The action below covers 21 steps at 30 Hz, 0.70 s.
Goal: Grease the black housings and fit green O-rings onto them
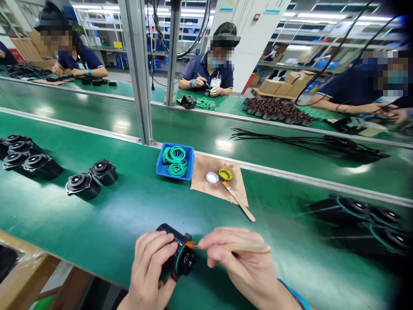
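Observation:
A black cylindrical motor housing [171,228] lies on its side on the green bench, a green ring around its right end. My left hand [151,262] is wrapped around the housing from the near left. Between the thumb and fingers of my right hand [241,254] is a wooden-handled brush [251,247]. Its orange bristles touch the housing beside the green ring. Farther back, a second brush [237,199] rests half on a piece of cardboard [206,165], near a yellow dish [225,174] and a white dish [212,177].
Green rings fill a blue bin [159,168] behind the housing. Similar black housings [82,187] stand at the left, and more with green rings [355,209] at the right. A metal post [137,73] rises from the bench's far edge. Co-workers [208,71] sit across the conveyor.

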Tool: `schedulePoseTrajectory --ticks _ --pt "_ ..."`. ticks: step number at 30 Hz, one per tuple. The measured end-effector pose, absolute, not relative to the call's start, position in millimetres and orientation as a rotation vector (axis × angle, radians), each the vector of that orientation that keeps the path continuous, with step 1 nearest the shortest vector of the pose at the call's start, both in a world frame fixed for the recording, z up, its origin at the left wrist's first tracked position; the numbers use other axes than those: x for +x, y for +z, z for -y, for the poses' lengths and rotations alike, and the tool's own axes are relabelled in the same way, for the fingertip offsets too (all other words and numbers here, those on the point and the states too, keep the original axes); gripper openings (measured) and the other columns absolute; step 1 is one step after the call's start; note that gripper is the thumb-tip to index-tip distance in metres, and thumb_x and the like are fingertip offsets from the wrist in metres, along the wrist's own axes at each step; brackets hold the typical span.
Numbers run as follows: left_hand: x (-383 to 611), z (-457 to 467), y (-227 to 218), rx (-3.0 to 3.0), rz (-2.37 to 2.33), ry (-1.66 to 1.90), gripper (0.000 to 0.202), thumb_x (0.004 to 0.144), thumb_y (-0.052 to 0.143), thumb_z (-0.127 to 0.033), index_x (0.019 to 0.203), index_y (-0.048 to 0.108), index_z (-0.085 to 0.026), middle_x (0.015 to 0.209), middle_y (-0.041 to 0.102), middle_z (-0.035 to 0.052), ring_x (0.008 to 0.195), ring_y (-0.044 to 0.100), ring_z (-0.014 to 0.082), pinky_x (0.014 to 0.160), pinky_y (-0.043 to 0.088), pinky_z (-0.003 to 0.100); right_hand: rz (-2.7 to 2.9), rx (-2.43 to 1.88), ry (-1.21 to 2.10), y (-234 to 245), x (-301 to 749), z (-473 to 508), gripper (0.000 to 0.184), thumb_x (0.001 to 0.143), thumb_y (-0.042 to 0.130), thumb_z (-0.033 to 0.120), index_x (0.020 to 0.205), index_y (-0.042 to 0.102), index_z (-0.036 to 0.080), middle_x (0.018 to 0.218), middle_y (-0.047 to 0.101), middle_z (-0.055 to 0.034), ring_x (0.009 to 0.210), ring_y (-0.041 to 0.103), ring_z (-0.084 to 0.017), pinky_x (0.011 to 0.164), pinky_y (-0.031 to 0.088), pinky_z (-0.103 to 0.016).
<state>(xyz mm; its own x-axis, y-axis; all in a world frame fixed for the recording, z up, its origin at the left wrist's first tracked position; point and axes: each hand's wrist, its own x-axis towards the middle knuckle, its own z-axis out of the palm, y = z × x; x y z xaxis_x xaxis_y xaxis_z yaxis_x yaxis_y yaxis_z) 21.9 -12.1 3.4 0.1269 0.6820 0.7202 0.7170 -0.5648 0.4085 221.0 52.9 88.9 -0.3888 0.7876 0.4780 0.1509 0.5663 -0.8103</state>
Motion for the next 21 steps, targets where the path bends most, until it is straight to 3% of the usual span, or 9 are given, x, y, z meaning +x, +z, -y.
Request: schedulePoseTrajectory --ticks 3,7,12,17,21 --pt "19 14 -1 -2.351 1.438 -1.382 0.044 0.079 0.066 -0.005 0.121 0.061 -0.018 0.111 0.074 0.0111 0.109 0.067 0.0266 0.094 0.054 0.042 1.963 -0.656 0.72 91 219 -50 0.033 0.102 0.057 0.033 0.073 0.069 0.022 0.067 0.075 -0.0007 0.051 0.066 -0.012 0.053 0.051 -0.022" --pt "18 15 -3 -2.356 1.471 -1.323 0.044 0.083 0.063 -0.01 0.126 0.061 -0.021 0.11 0.076 0.0094 0.107 0.069 0.0265 0.093 0.054 0.041 2.081 -0.577 0.683 93 220 -43 0.029 0.105 0.05 0.035 0.086 0.067 0.022 0.073 0.076 -0.0024 0.055 0.064 -0.015 0.055 0.051 -0.027" --pt "18 15 -2 -2.366 1.479 -1.324 0.046 0.085 0.063 -0.014 0.13 0.059 -0.02 0.113 0.075 0.0105 0.107 0.068 0.0275 0.093 0.053 0.041 2.154 -0.485 0.613 81 216 -35 0.037 0.105 0.045 0.044 0.089 0.064 0.018 0.062 0.065 -0.0026 0.05 0.056 -0.015 0.052 0.046 -0.028" --pt "21 13 3 -2.36 1.54 -1.397 0.045 0.089 0.064 -0.019 0.133 0.056 -0.019 0.116 0.072 0.0121 0.11 0.064 0.0283 0.095 0.051 0.041 2.305 -0.445 0.444 75 213 -31 0.049 0.11 0.027 0.028 0.077 0.062 0.016 0.056 0.056 -0.0009 0.049 0.047 -0.014 0.056 0.043 -0.028" --pt "24 8 11 -2.341 1.544 -1.465 0.041 0.089 0.068 -0.022 0.128 0.058 -0.016 0.113 0.07 0.0127 0.107 0.064 0.0264 0.092 0.052 0.037 2.404 -0.362 0.318 79 216 -31 0.058 0.111 0.023 0.024 0.069 0.062 0.016 0.053 0.054 -0.0006 0.048 0.043 -0.014 0.057 0.042 -0.028"
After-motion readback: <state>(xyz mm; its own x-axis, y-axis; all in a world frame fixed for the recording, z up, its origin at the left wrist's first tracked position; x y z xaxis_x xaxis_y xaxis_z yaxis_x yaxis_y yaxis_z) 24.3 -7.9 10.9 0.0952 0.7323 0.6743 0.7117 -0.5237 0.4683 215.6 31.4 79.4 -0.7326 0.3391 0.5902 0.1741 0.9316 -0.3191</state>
